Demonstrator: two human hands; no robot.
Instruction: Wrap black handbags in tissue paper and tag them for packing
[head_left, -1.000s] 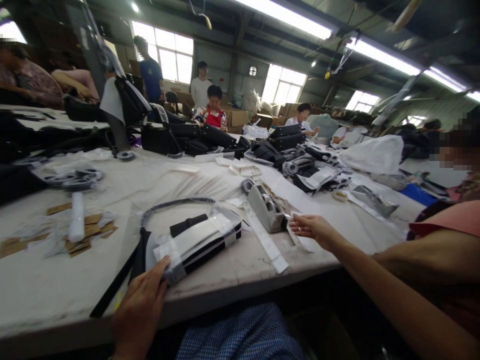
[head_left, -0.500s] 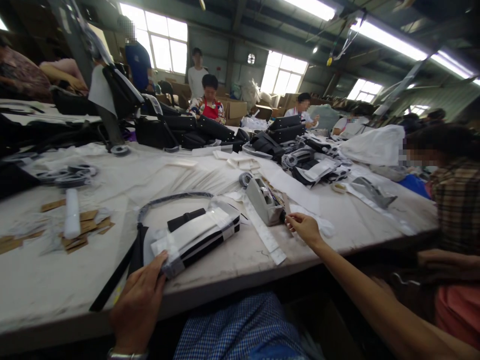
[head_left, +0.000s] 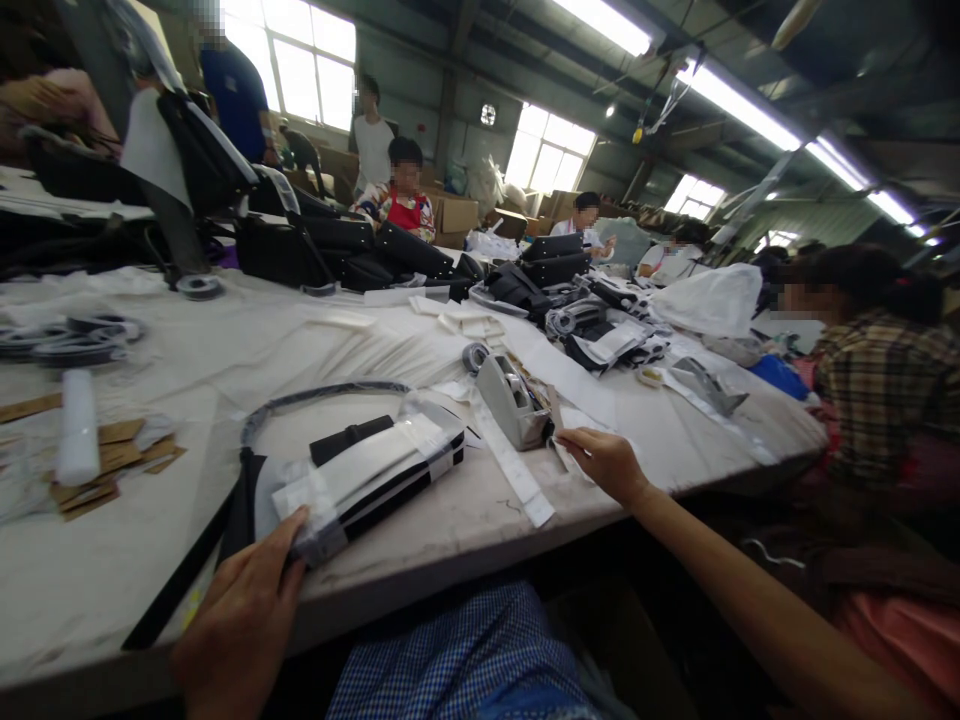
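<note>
A flat black-and-white packet wrapped in clear plastic (head_left: pixel 375 475) lies aslant on the white-covered table (head_left: pixel 420 560), its lower left corner close to the front edge. My left hand (head_left: pixel 244 605) is at that corner, forefinger on top and thumb low by the side; I can't tell whether the 2 are clamping it. Behind the packet arches a grey plastic-wrapped strap (head_left: pixel 330 392), and a flat black strap (head_left: pixel 176 580) runs from its left end down toward the table's edge.

My right hand (head_left: pixel 604 460) reaches over the edge to the near end of a grey tape dispenser (head_left: pixel 512 402). Thumb and forefinger are drawn together there; whether any tape is between them I can't make out. A long white strip (head_left: pixel 514 465) lies between packet and dispenser, leaving only narrow bare gaps. There's more open tabletop to the right of my forearm, as far as a 2nd grey dispenser (head_left: pixel 709 385).

On the left, bare cover separates the black strap from brown card pieces (head_left: pixel 112 455) and a translucent white roll (head_left: pixel 77 428). Farther back, a heap of black and grey pieces (head_left: pixel 525 290) closes off the room. Beyond it sits a co-worker in a red apron (head_left: pixel 405 210).
</note>
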